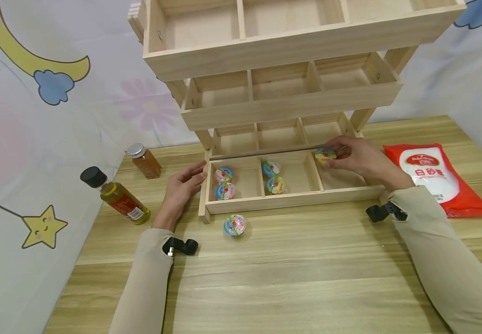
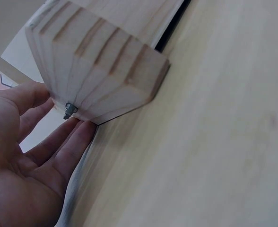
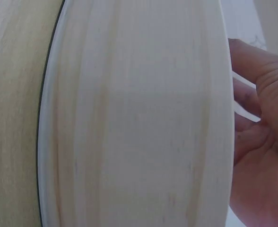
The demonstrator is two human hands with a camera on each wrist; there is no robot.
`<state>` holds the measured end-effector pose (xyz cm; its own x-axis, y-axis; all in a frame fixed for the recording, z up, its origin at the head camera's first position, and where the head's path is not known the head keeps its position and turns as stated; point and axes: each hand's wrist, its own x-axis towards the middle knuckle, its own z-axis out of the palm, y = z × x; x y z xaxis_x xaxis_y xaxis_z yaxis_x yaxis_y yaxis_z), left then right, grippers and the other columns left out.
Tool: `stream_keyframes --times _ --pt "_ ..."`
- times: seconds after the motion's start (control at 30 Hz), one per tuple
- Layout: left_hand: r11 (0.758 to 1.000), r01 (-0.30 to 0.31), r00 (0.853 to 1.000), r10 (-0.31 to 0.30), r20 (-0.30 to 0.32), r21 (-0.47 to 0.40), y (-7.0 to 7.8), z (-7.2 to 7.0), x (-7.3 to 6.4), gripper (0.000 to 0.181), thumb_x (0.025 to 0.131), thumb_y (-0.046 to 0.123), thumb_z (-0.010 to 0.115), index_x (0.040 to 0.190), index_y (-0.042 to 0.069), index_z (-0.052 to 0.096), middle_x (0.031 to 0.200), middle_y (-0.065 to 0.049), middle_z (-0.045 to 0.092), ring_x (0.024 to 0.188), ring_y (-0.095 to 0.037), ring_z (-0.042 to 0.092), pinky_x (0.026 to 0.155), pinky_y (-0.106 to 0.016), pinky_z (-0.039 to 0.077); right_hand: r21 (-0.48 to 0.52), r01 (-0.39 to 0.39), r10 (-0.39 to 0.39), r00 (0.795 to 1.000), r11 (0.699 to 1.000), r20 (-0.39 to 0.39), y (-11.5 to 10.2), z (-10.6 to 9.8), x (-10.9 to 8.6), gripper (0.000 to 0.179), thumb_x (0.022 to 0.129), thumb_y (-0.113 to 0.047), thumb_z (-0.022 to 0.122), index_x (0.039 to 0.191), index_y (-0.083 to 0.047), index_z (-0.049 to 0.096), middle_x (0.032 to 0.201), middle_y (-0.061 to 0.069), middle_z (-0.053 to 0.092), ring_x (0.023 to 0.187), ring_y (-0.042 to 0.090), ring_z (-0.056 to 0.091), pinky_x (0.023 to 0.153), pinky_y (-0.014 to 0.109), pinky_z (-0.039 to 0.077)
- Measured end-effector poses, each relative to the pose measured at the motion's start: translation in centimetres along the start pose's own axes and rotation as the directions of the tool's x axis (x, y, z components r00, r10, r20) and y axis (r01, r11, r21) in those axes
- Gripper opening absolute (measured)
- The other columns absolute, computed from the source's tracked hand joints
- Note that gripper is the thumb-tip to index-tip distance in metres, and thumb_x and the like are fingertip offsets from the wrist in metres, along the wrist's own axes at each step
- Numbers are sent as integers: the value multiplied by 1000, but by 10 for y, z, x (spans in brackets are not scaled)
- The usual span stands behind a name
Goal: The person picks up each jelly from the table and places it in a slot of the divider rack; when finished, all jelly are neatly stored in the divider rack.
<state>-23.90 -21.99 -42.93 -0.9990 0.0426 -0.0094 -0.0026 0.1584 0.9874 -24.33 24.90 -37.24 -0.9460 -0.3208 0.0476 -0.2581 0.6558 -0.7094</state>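
Note:
My right hand (image 1: 362, 160) pinches a small jelly cup (image 1: 323, 155) with a printed lid, over the right compartment of the bottom front tray (image 1: 308, 198). In the right wrist view the tray's front board (image 3: 148, 113) hides the fingertips and the cup. My left hand (image 1: 178, 192) rests its extended fingers against the rack's left end (image 2: 96, 66), beside a small metal bolt (image 2: 70, 110). Two jelly cups (image 1: 224, 174) sit in the left compartment and two more (image 1: 275, 185) in the middle one. A single jelly cup (image 1: 235, 225) lies on the table in front.
Upper tiers (image 1: 291, 109) of the wooden rack overhang the bottom tray. On the left stand an oil bottle (image 1: 124, 202) with a black cap and a silver-lidded jar (image 1: 146, 163). A red and white bag (image 1: 437, 178) lies at the right. Printed cloth (image 1: 111, 116) hangs behind the table.

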Motion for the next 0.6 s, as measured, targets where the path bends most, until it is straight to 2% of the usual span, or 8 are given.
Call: stream_keyframes --times 0.6 --pt "1000 9 1000 -9 -6 -6 -1 0 0 45 106 16 68 150 7 62 147 -17 62 122 -17 64 93 -23 56 -20 -34 35 998 999 42 13 5 3 51 95 -23 85 137 -1 66 118 16 72 110 32 68 78 19 50"
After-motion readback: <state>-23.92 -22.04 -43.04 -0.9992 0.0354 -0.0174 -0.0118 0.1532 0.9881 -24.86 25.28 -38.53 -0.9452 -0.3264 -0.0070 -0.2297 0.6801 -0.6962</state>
